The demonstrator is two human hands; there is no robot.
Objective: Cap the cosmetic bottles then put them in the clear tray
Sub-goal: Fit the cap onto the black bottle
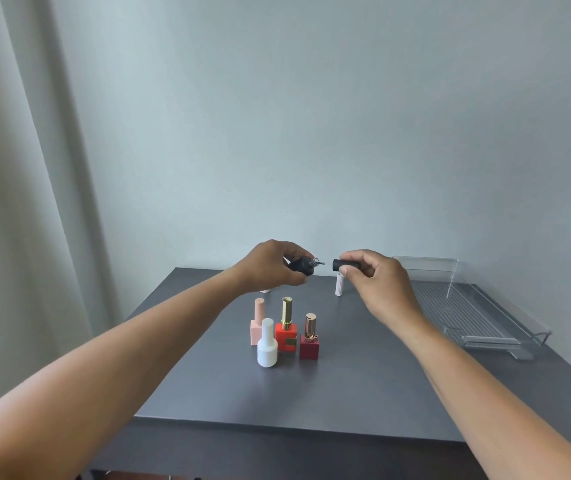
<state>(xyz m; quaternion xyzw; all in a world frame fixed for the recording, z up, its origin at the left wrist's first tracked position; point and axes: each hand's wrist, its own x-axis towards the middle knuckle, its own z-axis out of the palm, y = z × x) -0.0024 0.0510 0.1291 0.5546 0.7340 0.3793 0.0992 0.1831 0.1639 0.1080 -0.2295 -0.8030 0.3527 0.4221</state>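
Observation:
My left hand (270, 266) grips a black bottle (300, 265) held sideways above the table, its threaded neck pointing right. My right hand (377, 282) pinches a black cap (345, 265) level with that neck, a small gap between them. On the grey table (363, 375) stand several capped bottles in a cluster: a pink one (257, 326), a white one (267, 344), an orange-red one with a gold cap (286, 332) and a dark red one with a rose-gold cap (309, 339). The clear tray (498, 336) lies at the right with nothing in it.
A pale ribbed cap (339, 285) stands upright behind my right hand. Part of a small white object (265, 291) shows under my left hand. A wall rises behind the table and a curtain hangs at the left. The table's front edge is near me.

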